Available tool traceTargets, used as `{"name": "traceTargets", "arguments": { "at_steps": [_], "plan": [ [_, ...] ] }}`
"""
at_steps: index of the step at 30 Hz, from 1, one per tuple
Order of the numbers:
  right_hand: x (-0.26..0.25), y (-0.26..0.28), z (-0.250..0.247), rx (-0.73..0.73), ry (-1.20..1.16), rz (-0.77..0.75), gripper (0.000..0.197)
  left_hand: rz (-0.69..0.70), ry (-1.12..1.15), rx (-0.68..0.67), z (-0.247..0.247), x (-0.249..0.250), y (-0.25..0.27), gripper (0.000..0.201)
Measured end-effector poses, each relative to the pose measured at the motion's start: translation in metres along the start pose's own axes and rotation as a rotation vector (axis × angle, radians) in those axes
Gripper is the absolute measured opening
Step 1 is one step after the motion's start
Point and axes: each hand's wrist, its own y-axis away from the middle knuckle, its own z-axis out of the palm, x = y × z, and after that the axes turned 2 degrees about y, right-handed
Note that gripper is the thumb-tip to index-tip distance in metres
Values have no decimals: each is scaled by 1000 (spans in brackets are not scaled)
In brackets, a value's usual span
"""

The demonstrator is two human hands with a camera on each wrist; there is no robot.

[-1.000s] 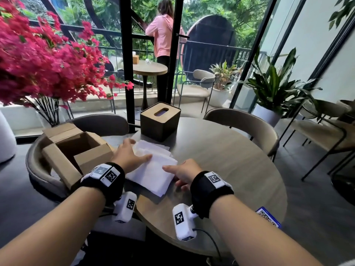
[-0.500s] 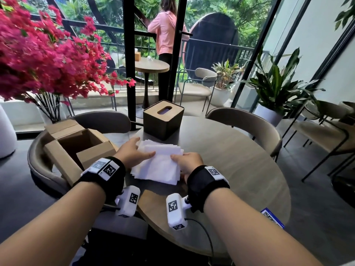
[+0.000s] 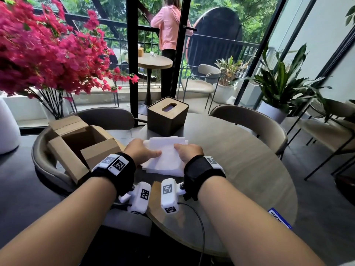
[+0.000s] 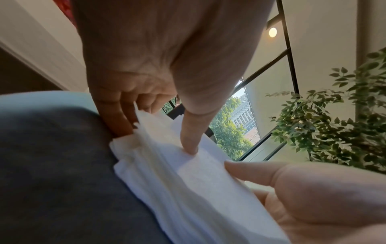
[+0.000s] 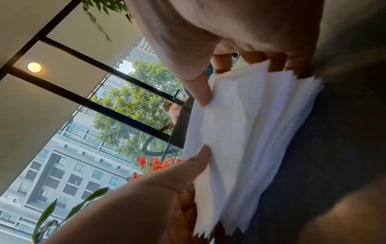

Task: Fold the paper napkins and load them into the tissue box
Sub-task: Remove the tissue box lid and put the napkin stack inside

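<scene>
Both forearms are bare, with no sleeves. Each wrist wears a wide black strap topped by a white plate printed with black square code markers. Under the left wrist strap (image 3: 117, 170) hangs a white boxy camera unit bearing similar markers; the one under the right wrist strap (image 3: 201, 170) trails a thin black cable.

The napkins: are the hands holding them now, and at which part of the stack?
Yes. The left hand grips the napkin stack at its left edge, and the right hand pinches its right edge, thumbs on top. The stack lies on the table.
</scene>
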Motion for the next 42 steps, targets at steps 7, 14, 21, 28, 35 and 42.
{"name": "traceTargets", "arguments": {
  "at_steps": [7, 14, 21, 28, 35, 42],
  "plan": [
    [5, -26, 7, -1, 26, 67, 78, -18, -42, -11, 6, 6, 5, 49],
    [2, -6, -6, -28, 50, 80, 47, 24, 45, -29, 8, 8, 16, 43],
    [30, -44, -2, -69, -14, 88, 75, 51, 277, -63, 7, 4, 22, 55],
    [10, 5, -18, -193, -111, 59, 38, 75, 602, -148, 1, -1, 25, 30],
    [3, 19, -44, -392, -250, -22, 27, 262, 868, -259, -3, -1, 27, 62],
    [-15, 10, -90, -327, -123, -475, 68, 517, 758, -277, 6, 26, 36, 56]
  ]
}}
